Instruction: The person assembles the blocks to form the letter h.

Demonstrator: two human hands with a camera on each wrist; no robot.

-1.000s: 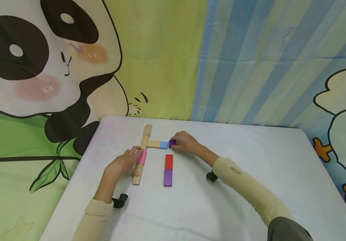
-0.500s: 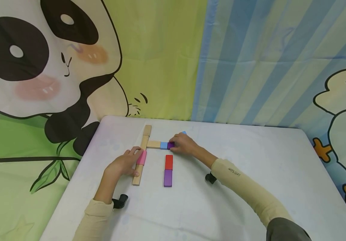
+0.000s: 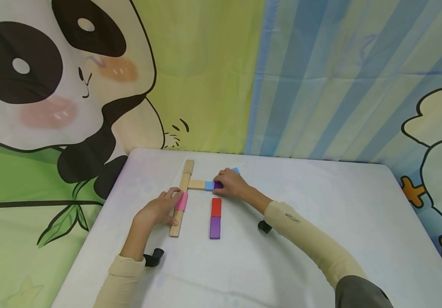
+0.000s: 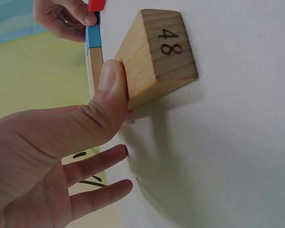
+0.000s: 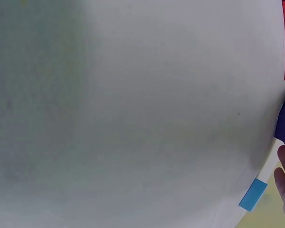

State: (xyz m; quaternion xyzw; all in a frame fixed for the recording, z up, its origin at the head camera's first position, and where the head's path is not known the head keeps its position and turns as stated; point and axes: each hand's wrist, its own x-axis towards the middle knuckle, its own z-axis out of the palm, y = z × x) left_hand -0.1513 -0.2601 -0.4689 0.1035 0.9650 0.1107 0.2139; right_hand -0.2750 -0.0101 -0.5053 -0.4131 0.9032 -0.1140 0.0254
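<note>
A row of plain wooden blocks (image 3: 174, 230) with a pink block (image 3: 181, 202) runs lengthwise on the table. My left hand (image 3: 159, 208) rests along it: the thumb touches the side of the near wooden block (image 4: 154, 52), marked 48, and two fingers extend straight in the left wrist view. A wooden block (image 3: 196, 185) branches rightward from the row, then a blue block (image 3: 209, 186). My right hand (image 3: 233, 183) pinches a dark purple block (image 3: 218, 185) against the blue one's right end; the fingers partly cover it.
A red block (image 3: 216, 207) and a purple block (image 3: 215, 227) lie end to end, nearer me. Another blue block (image 3: 236, 170) shows just beyond my right hand. The white table (image 3: 301, 256) ends at a patterned curtain (image 3: 205, 85) behind.
My right hand has moved slightly left, bringing the dark purple block from a small gap up against the blue block. The far blue block has come into view. My left hand stays put.
</note>
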